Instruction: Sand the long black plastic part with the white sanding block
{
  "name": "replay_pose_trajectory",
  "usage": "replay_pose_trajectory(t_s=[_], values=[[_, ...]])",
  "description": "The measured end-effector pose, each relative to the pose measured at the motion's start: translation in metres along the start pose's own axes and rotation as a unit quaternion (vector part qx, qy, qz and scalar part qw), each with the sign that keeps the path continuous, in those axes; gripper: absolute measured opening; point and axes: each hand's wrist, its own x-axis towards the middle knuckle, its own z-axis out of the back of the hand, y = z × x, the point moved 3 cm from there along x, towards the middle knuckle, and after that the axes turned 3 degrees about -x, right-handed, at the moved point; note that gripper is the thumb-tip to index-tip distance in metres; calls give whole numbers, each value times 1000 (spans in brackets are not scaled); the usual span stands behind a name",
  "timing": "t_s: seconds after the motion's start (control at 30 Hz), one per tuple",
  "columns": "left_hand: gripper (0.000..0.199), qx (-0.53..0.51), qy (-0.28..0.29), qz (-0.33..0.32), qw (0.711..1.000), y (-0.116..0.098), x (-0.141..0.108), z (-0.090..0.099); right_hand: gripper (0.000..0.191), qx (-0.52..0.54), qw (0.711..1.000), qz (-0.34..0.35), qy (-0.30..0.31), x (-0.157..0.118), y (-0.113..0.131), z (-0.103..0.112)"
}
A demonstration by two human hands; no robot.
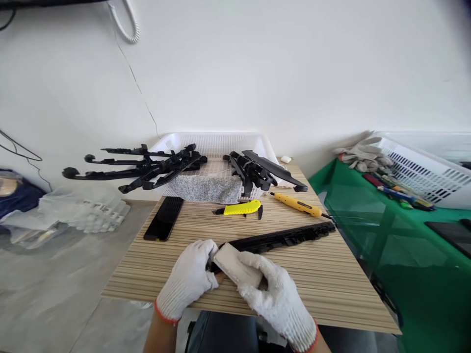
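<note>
A long black plastic part point(283, 239) lies slantwise across the wooden table point(165, 279). My left hand point(191, 274), in a white knitted glove, is closed around the part's near left end. In my right hand point(274, 291), gloved too, is a pale rectangular block point(237, 264), gripped between thumb and fingers, its far end over the left end of the black part. Beyond the part lie a yellow utility knife point(241, 208) and a yellow screwdriver-like tool point(298, 204).
A white basket point(217, 139) at the table's back holds several black parts point(162, 166) that jut past its sides, and a grey cloth point(206, 189). A black phone point(164, 219) lies left. At right, a green-covered table point(338, 196) bears gloves point(364, 157), pens and another basket point(423, 169).
</note>
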Motion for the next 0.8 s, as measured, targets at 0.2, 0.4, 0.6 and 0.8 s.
replay_pose_trajectory(t_s=[0.2, 0.4, 0.6, 0.8], values=[[49, -48, 13, 5, 999, 4, -2, 0, 49, 20, 997, -14, 79, 1, 4, -2], [56, -28, 37, -26, 999, 8, 0, -2, 46, 9, 997, 21, 79, 2, 10, 0], [50, -5, 16, -27, 1000, 5, 2, 0, 34, -18, 1000, 0, 26, 2, 9, 0], [38, 29, -14, -29, 999, 3, 2, 0, 51, 5, 982, -160, -103, 1, -9, 2]])
